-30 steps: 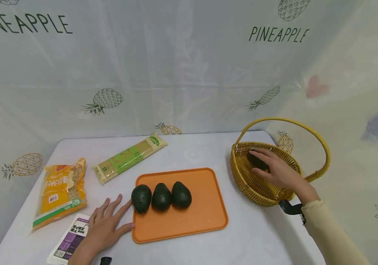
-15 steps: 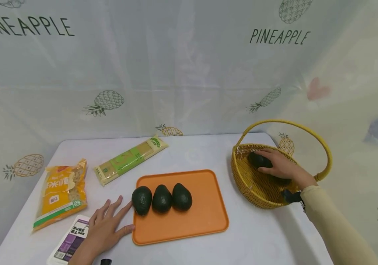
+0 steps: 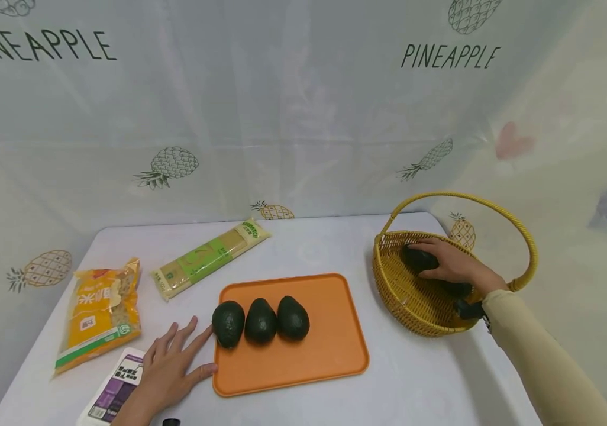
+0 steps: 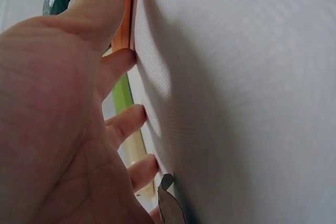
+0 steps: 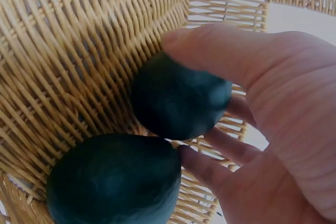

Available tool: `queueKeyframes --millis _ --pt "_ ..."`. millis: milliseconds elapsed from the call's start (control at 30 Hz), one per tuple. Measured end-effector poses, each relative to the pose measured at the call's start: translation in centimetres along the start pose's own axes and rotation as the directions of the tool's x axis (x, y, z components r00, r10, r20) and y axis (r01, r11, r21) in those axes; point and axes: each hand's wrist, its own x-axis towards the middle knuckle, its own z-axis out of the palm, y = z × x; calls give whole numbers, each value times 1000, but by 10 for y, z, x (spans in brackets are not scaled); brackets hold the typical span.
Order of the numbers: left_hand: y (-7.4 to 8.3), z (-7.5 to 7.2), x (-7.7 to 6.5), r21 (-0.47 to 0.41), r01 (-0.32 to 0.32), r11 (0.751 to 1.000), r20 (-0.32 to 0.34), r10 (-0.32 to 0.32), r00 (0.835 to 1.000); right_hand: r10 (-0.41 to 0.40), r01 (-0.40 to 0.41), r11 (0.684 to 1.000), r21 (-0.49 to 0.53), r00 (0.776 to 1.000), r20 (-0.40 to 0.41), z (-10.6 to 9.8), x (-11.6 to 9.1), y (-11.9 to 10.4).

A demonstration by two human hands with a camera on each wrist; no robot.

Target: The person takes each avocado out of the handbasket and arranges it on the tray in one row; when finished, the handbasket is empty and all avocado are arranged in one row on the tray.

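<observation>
In the head view my right hand (image 3: pixel 451 263) reaches into a yellow wicker basket (image 3: pixel 388 290) and grips a dark green avocado (image 3: pixel 419 258). The right wrist view shows my thumb over this avocado (image 5: pixel 178 98) and my fingers around its far side. A second avocado (image 5: pixel 115 182) lies beside it in the basket, partly under my hand in the head view. My left hand (image 3: pixel 167 370) lies spread on the table, fingertips down, at the left edge of an orange tray (image 3: pixel 325 355). On the tray sit three avocados (image 3: pixel 261 320) in a row.
Left of the tray lie a yellow bag (image 3: pixel 96 313) and a purple-and-white package (image 3: pixel 114 390), partly behind my left hand. A long green-labelled package (image 3: pixel 210 258) lies behind the tray. The basket's tall handle (image 3: pixel 460 193) arches over its opening.
My right fingers, stretched over the avocado a second ago, now hold it, and the hand has shifted slightly right. The second avocado has come into sight beneath. My left hand stays put.
</observation>
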Motion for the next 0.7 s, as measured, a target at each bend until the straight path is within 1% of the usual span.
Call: queueKeyframes --millis 200,367,700 --pt "0 0 0 1 3 1000 2 -3 1000 -27 27 1000 -12 1000 -4 2 1 4" --pt "-1 0 -1 -3 -1 1000 -2 1 1000 -46 45 999 -30 999 -21 5 4 3" --pt "0 0 -2 -10 -10 1000 -9 10 1000 10 -9 1000 28 999 -32 9 6 -9"
